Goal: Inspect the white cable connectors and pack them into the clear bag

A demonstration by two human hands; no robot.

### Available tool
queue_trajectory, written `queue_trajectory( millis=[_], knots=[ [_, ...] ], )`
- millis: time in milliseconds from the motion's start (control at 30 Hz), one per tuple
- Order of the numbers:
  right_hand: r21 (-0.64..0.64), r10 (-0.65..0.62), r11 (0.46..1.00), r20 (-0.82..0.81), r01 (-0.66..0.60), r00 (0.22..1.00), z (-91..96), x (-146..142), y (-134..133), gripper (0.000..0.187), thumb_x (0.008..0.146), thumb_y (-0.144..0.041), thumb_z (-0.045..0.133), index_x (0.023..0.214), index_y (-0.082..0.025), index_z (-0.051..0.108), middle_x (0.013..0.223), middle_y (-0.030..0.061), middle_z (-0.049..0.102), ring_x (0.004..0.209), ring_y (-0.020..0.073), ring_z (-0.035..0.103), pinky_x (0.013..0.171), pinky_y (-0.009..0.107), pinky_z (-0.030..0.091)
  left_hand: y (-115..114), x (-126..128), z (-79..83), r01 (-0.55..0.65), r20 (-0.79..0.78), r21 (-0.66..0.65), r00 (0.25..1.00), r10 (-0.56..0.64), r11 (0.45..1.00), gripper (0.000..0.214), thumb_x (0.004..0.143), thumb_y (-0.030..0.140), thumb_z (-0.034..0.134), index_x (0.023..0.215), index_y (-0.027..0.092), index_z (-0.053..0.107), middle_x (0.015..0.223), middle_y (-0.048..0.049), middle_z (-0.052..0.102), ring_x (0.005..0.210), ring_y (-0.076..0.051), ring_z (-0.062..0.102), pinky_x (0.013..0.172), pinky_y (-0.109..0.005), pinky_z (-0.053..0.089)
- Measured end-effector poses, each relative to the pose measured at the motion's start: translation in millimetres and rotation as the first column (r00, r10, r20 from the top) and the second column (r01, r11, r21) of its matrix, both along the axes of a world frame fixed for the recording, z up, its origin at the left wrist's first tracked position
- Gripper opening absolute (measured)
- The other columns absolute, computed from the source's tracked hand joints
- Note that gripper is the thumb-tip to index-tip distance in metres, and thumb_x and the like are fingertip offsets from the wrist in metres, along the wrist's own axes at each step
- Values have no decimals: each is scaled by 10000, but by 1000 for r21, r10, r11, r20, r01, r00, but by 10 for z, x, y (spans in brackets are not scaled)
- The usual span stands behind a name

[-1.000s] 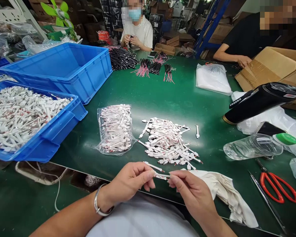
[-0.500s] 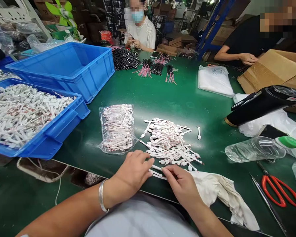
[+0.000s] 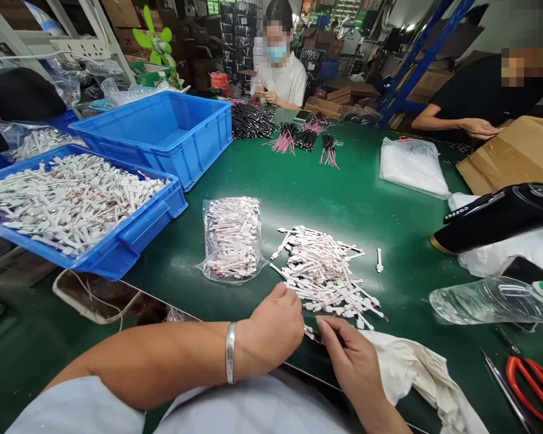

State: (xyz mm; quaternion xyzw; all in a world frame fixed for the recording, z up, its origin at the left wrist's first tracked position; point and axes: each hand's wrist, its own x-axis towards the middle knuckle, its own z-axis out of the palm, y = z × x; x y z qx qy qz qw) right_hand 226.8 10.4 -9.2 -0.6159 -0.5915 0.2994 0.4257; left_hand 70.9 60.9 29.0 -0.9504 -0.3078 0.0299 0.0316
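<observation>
My left hand (image 3: pixel 271 328) is curled at the near edge of a loose pile of small white parts with red wires (image 3: pixel 326 277) on the green table (image 3: pixel 298 187). Its fingers close on a few of these parts, mostly hidden behind the hand. My right hand (image 3: pixel 350 355) meets it from the right, fingers pinched on the same small white parts (image 3: pixel 308 331). A clear bag of the same parts (image 3: pixel 233 238) lies just left of the pile. One stray part (image 3: pixel 379 260) lies to the pile's right.
A blue bin full of white parts (image 3: pixel 76 205) and a second blue bin (image 3: pixel 163 132) stand at left. A white cloth (image 3: pixel 416 367), plastic bottle (image 3: pixel 489 300), red scissors (image 3: pixel 531 380), black tumbler (image 3: pixel 498 217) and cardboard box (image 3: pixel 516 154) are at right. Two people work at the far side.
Both hands dropped from mid-air to the table at the pile's near edge, still pinching the small parts. The camera swung left and tilted.
</observation>
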Motion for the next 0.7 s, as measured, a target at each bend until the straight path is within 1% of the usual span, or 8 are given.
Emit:
queue_trajectory(
  millis=[67,200,300,367,467,567,633,700],
  knots=[
    [17,-23,1000,2,23,1000,0,-2,-4,251,825,-400,536,794,-200,686,627,2,624,563,143,550,577,240,468,63,-46,-22,-31,46,-36,998,33,999,142,818,134,507,721,135,611,717,-70,587,737,-212,518,648,-340,352],
    [23,-30,999,22,29,999,-43,34,-8,255,816,-406,544,799,-198,691,594,-5,594,563,145,560,580,244,487,160,-197,-50,-68,144,-185,985,96,980,106,809,133,505,744,163,584,750,-40,598,697,-185,531,595,-298,367],
    [-12,-31,999,24,31,999,-73,57,2,276,819,-402,547,928,-189,684,667,14,626,591,150,579,571,249,502,157,-298,-13,-130,265,-292,941,211,947,123,824,148,503,735,164,586,749,-24,595,692,-156,527,607,-263,380],
    [-26,35,999,7,-34,999,-66,30,22,313,826,-381,551,1055,-192,650,749,30,641,630,151,589,580,253,511,118,-327,18,-138,391,-372,874,290,918,146,847,184,506,732,166,594,727,-9,582,694,-136,524,615,-235,385],
    [38,194,980,9,-194,981,-25,-94,77,331,838,-328,554,1148,-228,609,849,42,638,768,166,603,679,276,517,34,-313,9,-59,539,-465,772,336,883,166,857,203,518,727,166,615,680,11,565,665,-108,517,606,-200,388],
    [145,281,948,50,-285,958,11,-256,146,259,863,-266,526,1097,-255,637,788,23,594,764,153,579,687,271,500,-55,-300,-78,-75,574,-478,727,376,875,173,845,170,535,695,159,622,648,14,575,629,-104,517,595,-201,393],
    [179,326,924,93,-338,941,34,-338,197,223,879,-229,501,1033,-256,659,736,10,553,695,136,548,629,253,483,-106,-355,-130,-138,559,-441,731,391,887,183,835,191,558,665,156,616,637,7,592,621,-117,528,596,-225,399],
    [204,370,897,139,-392,919,74,-388,257,217,886,-197,484,1005,-248,658,735,9,544,675,127,533,605,243,471,-137,-490,-135,-180,563,-364,739,370,914,160,826,274,586,721,163,630,675,-4,626,653,-141,554,622,-259,410]
  ],
)
